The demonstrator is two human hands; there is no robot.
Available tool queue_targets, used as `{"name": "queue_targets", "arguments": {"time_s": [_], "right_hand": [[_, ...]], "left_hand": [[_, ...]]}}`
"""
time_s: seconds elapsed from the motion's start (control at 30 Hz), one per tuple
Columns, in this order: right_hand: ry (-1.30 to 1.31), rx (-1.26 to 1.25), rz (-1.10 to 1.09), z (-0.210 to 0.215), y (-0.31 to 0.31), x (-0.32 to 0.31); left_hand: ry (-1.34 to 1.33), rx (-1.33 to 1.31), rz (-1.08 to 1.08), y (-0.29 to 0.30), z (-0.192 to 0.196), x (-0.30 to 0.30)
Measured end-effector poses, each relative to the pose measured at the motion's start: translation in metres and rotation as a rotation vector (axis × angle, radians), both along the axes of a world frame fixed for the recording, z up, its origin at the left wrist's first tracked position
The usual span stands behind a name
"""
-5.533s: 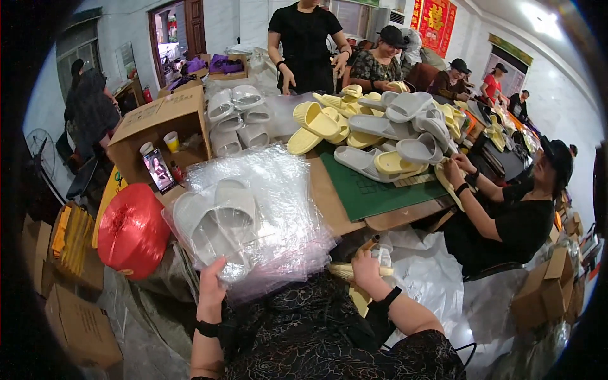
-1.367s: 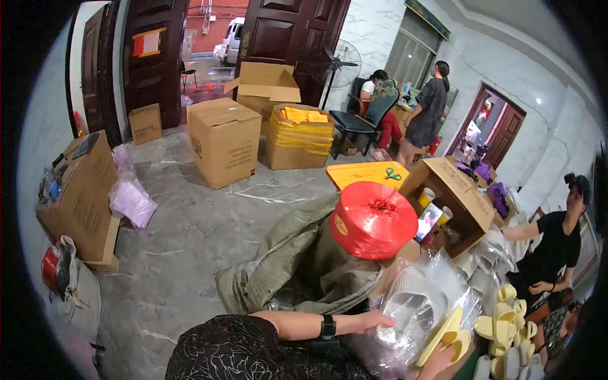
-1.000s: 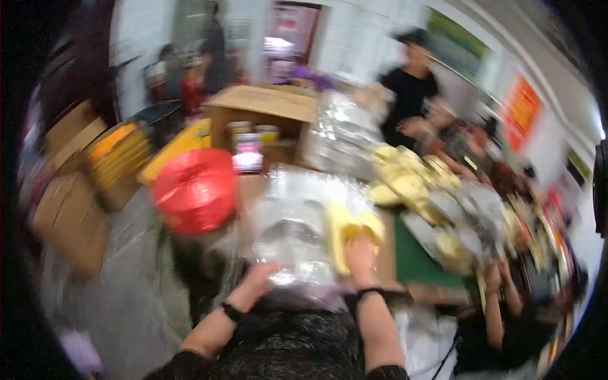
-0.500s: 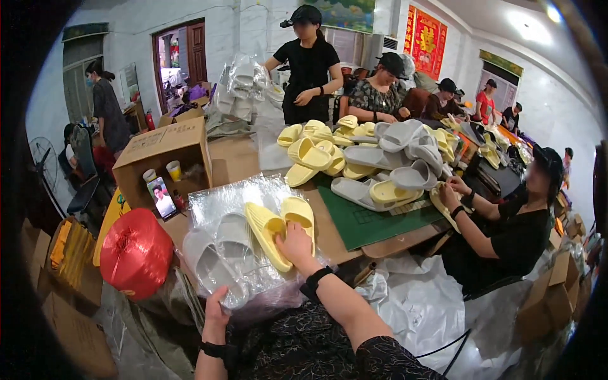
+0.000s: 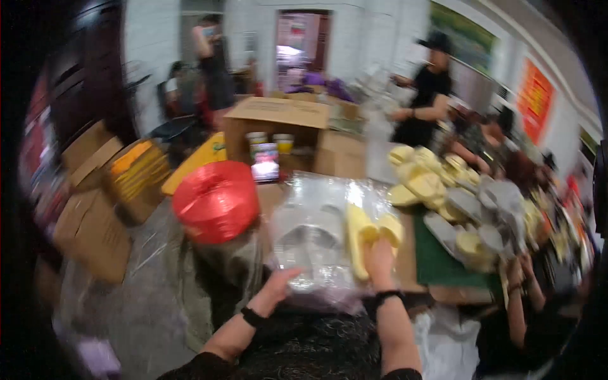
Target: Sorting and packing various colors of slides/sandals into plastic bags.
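A pair of grey slippers [image 5: 296,244] in clear plastic lies on the table before me. My left hand [image 5: 278,285] is closed at the near edge of this packet, thumb on top and the other fingers mostly out of sight. Beside it, on a stack of clear plastic bags [image 5: 332,183], rests a pair of yellow slippers [image 5: 358,231], toes pointing away. My right hand [image 5: 380,258] grips the yellow pair where the two meet, its fingertips hidden inside the openings. The picture is smeared by motion.
Left of the packet sits a big red roll of plastic twine [image 5: 216,201]. Behind are an open carton [image 5: 278,111] and a lit phone [image 5: 265,163]. Yellow and grey slippers [image 5: 459,206] are heaped at right near a green mat [image 5: 437,253], where a co-worker's hands [image 5: 516,272] work.
My view has swung left, so the scene sits farther right. My left hand stays at the grey packet and my right on the yellow pair. The standing co-worker's arm has shifted.
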State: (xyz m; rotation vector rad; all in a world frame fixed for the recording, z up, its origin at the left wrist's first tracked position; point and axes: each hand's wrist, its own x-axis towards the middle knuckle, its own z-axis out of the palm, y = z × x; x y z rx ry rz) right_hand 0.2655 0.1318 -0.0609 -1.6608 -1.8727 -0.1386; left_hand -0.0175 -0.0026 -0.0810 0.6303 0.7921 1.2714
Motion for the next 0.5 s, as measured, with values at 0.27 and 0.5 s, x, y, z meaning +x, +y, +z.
{"name": "queue_targets", "arguments": {"time_s": [0.27, 0.5], "right_hand": [[-0.043, 0.031, -0.033, -0.003, 0.001, -0.013], [0.045, -0.147, 0.002, 0.009, 0.009, 0.001]], "left_hand": [[-0.026, -0.086, 0.028, -0.004, -0.002, -0.001], [-0.069, -0.005, 0.027, 0.0, -0.01, 0.002]]}}
